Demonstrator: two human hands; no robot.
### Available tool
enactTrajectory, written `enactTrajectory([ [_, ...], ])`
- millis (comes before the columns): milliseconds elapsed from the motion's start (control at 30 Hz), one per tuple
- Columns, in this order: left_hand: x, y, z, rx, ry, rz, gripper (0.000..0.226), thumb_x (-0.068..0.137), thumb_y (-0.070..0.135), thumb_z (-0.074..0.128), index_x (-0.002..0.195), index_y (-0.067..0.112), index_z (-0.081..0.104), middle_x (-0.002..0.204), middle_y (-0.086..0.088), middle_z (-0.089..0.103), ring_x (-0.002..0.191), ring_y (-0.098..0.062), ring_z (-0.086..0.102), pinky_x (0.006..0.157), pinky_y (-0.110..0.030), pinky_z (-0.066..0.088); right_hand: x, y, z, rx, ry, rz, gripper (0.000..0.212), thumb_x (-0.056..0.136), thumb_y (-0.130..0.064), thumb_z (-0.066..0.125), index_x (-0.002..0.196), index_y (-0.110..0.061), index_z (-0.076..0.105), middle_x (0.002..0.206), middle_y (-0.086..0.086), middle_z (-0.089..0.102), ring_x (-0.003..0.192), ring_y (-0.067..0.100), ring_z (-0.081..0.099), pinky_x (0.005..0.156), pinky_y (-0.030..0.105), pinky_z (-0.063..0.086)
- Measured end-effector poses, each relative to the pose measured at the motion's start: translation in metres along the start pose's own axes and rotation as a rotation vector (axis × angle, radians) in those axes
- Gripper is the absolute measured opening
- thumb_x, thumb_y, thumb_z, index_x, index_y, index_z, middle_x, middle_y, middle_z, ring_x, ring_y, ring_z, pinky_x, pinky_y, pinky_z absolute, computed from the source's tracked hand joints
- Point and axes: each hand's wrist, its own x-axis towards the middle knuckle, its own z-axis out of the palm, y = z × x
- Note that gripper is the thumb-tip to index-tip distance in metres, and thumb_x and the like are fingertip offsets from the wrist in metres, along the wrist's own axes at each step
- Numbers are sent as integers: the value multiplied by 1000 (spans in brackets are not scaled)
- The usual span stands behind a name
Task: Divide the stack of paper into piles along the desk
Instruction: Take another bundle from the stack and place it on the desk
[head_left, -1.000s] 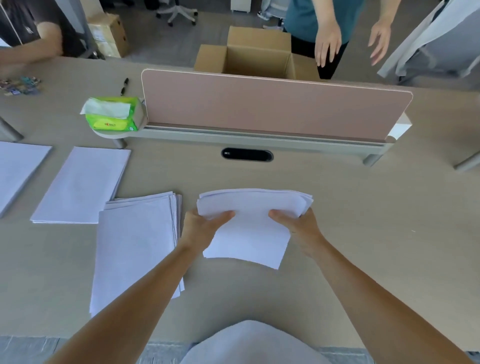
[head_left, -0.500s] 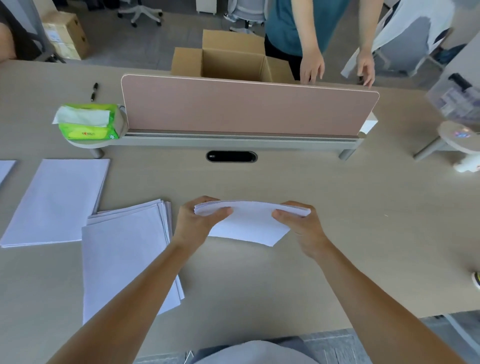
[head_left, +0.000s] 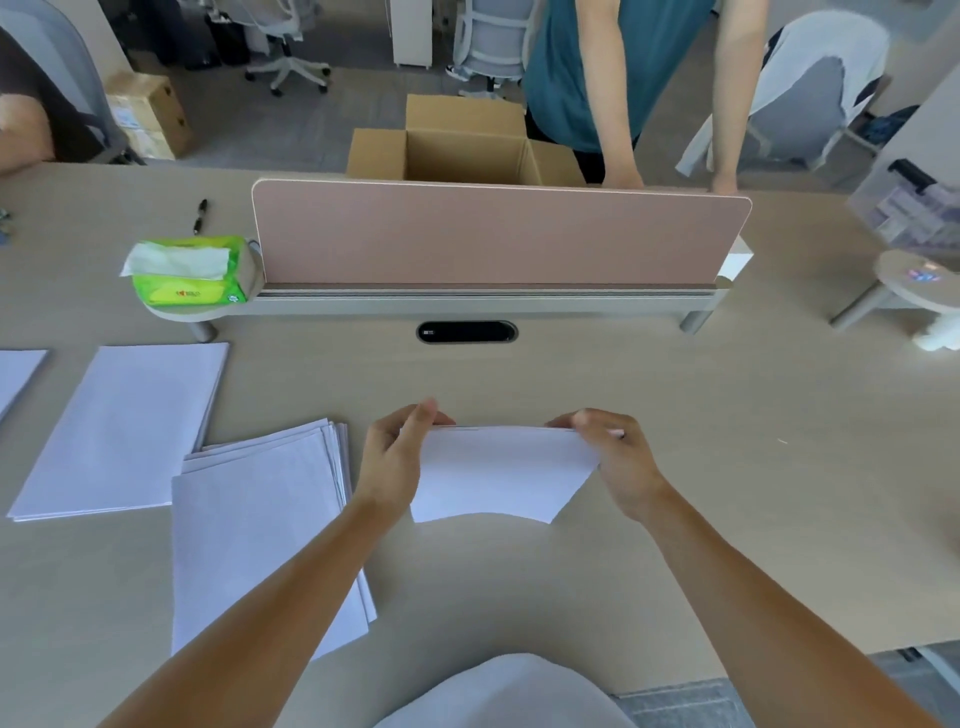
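I'm pinching a thin sheaf of white paper (head_left: 498, 473) by both side edges, left hand (head_left: 392, 462) and right hand (head_left: 621, 467) curled round it, mid-way along the pale wooden desk (head_left: 701, 415). A fanned white pile (head_left: 260, 519) is lying at its nine o'clock and a neat white pile (head_left: 119, 431) at ten.
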Motion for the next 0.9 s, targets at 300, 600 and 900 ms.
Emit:
enactTrajectory([
  [300,6,2,2,-27,45,-153,39,87,49,56,74,13,67,81,1,59,85,-11,55,79,-16,36,7,4,7,43,119,63,50,85,-46,44,68,-10,74,71,3,74,67,15,69,63,25,51],
  [600,13,-3,-12,-25,-168,-138,57,77,69,53,88,18,76,93,1,73,93,-21,64,85,-33,46,16,8,5,62,130,51,52,86,-45,46,73,-4,74,74,8,74,70,18,70,62,24,53],
  [900,15,-25,-19,421,-185,21,45,72,39,82,113,42,64,105,20,69,87,5,63,77,-13,48,24,9,2,77,133,53,52,84,-53,49,66,-13,76,71,4,74,70,18,70,70,32,50],
])
